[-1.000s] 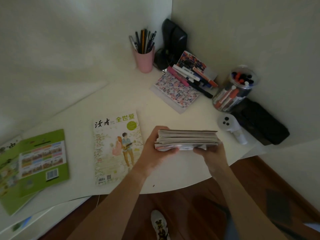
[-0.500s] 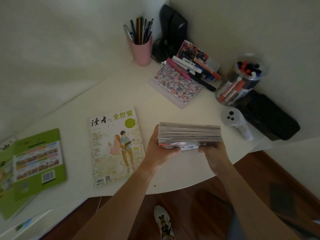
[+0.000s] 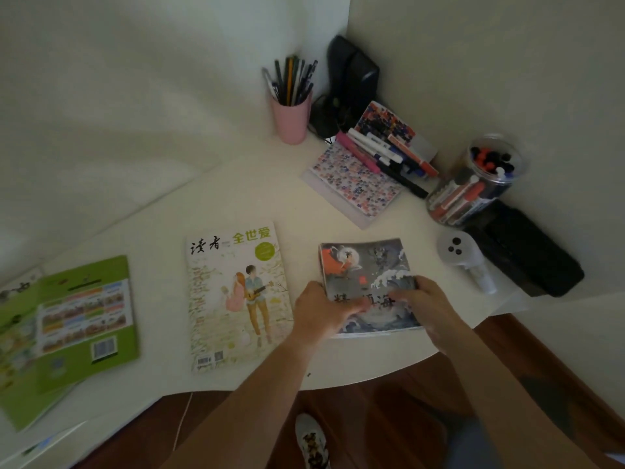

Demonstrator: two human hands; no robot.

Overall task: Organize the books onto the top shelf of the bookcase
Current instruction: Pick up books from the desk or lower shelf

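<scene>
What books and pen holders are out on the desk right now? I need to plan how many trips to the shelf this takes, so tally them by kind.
Dark-covered book, held by left hand and right hand: 1
Illustrated magazine: 1
Green books, overlapping at the left edge: at least 2
Patterned notebook: 1
Pink pen cup: 1
Clear marker jar: 1
Total: at least 7

Both bare forearms rise from the bottom edge of the frame and converge toward its centre-right, the left one slanting up from lower centre, the right one from the lower right corner. The left hand [image 3: 319, 311] sits just left of centre with its back turned up, its fingers reaching rightward over the cover of the dark blue-grey illustrated paperback book [image 3: 367, 272]. The right hand [image 3: 426, 304] lies just beside it, its fingers curled leftward onto the same cover's lower part, knuckles up.
</scene>
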